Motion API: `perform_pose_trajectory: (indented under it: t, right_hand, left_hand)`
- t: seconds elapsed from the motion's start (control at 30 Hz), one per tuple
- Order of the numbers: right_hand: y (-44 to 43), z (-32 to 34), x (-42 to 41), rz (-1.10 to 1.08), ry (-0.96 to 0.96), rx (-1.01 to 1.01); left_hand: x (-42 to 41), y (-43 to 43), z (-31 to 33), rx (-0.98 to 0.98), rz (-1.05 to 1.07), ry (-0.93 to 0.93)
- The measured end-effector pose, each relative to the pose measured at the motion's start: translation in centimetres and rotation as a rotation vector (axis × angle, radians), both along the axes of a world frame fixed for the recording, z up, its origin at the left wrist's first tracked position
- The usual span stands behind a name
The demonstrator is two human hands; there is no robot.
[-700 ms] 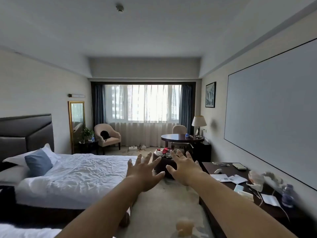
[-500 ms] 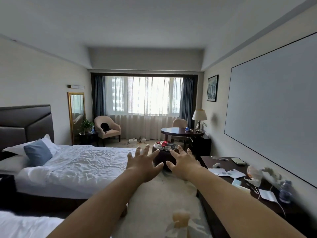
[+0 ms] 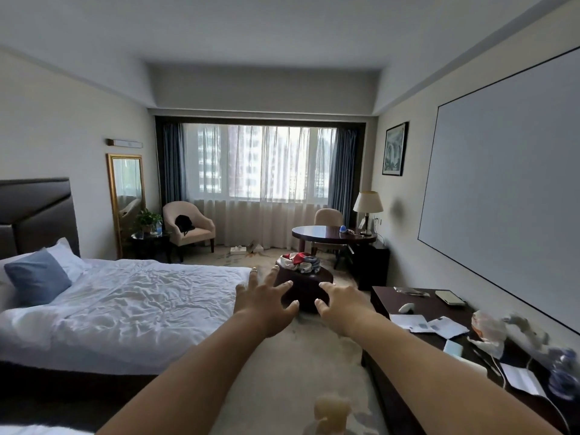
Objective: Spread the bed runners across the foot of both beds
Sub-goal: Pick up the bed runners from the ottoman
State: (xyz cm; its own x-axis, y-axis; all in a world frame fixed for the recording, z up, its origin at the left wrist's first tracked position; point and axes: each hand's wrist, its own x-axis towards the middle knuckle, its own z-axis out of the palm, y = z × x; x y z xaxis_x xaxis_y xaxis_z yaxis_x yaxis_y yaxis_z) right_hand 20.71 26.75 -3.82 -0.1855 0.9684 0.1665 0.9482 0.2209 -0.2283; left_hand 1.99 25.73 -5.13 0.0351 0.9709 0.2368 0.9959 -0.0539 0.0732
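A bed (image 3: pixel 135 306) with rumpled white sheets, white pillows and a blue cushion (image 3: pixel 36 276) stands at the left; no runner lies on its foot. A corner of a second white bed (image 3: pixel 28 430) shows at the bottom left. On a dark ottoman (image 3: pixel 303 285) by the bed's foot sits a heap of red, white and blue cloth (image 3: pixel 299 261). My left hand (image 3: pixel 266 298) and my right hand (image 3: pixel 340 304) are stretched out in front of me with fingers spread, holding nothing, over the carpet short of the ottoman.
A dark desk (image 3: pixel 439 312) along the right wall carries papers, a remote, bags and a water bottle (image 3: pixel 565 373). Farther off are a round table (image 3: pixel 332 235) with a lamp, two armchairs, a mirror and the curtained window. Pale carpet (image 3: pixel 282 387) runs between bed and desk.
The view has tipped downward and moved forward. Both hands stay outstretched; the right hand's fingers have curled down a little.
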Motion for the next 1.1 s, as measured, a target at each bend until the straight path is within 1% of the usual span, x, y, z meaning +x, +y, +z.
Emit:
perform_pose_trajectory:
  t: [0.17,0.23,0.33,0.5,0.57,0.8,0.9,1.1]
  right_hand:
    - [11.3,0.3,-2.0,-0.030,0.027,-0.009]
    - [15.3,0.7,-2.1,-0.045,0.042,-0.016]
    - [21.3,0.9,-1.6,-0.055,0.051,0.002]
    - [32.5,0.4,-0.7,-0.053,-0.019,0.015]
    - [37.3,0.4,-0.2,-0.032,-0.049,0.023]
    - [53.9,1.1,1.4,0.037,-0.053,0.033]
    - [60.3,0.9,1.3,0.031,-0.061,0.035]
    - [73.7,0.5,-0.4,0.076,-0.186,0.059]
  left_hand:
    - [-2.0,12.0,1.9,-0.018,-0.028,0.024]
    - [-2.7,16.4,3.0,-0.010,-0.036,0.060]
    - [-2.9,22.8,3.6,0.001,-0.038,0.067]
    - [-1.1,33.3,2.0,-0.016,-0.073,0.105]
    - [0.0,37.9,1.4,-0.018,-0.085,0.092]
    - [3.1,52.7,1.0,-0.037,-0.072,0.060]
    - [3.0,58.9,0.9,-0.040,-0.055,0.031]
    - [0.8,72.3,-0.2,-0.063,-0.027,0.001]
